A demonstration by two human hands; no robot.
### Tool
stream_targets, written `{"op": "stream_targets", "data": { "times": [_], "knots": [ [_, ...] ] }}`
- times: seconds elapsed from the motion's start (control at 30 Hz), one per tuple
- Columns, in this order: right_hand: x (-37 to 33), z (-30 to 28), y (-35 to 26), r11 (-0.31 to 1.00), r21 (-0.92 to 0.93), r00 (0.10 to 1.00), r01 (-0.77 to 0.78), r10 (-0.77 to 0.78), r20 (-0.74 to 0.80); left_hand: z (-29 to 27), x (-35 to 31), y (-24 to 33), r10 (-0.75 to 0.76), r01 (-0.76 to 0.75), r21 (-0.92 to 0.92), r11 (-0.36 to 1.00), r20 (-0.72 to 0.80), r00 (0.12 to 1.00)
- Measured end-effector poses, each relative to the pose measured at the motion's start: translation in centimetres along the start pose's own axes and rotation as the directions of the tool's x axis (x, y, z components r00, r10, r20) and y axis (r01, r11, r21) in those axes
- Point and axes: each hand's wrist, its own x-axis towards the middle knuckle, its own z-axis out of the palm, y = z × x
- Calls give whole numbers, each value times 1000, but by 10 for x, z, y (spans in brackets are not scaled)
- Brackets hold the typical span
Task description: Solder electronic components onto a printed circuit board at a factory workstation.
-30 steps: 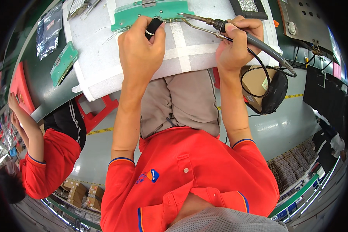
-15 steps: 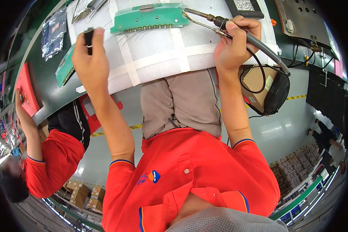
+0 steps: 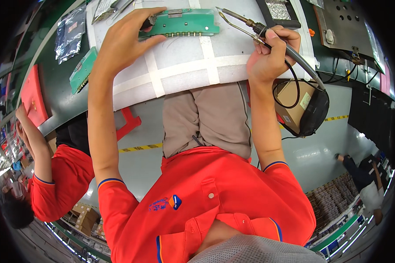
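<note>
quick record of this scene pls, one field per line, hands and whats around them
left hand: around the left end of a green board; firmness of grip unclear
right hand: holding a soldering iron with a thin metal tube alongside
iron tip: near the board's right end
work surface: white mat with tape strips
left of mat: second green board, silver bag
co-worker: person in red, far left
</note>
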Motion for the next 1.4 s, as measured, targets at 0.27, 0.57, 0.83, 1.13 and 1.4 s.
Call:
{"op": "stream_targets", "data": {
  "times": [0.27,0.57,0.83,1.13,1.4],
  "knots": [
    [0,1,1,998,27,997,-60,62,-56,-45,-35,-2,-105,128,155,980,-150,983],
    [-1,5,-9,997,12,997,-75,75,-32,-106,-129,-83,-408,691,207,693,-677,613],
    [-3,6,-8,996,15,997,-83,83,-4,-116,-178,-189,-553,970,164,180,-799,238],
    [-2,7,-8,997,4,997,-80,80,-10,-100,-137,-67,-597,656,148,740,-303,743],
    [4,-2,2,999,-1,998,-34,34,-49,-83,-116,-57,-391,409,179,895,-127,912]
  ]
}}
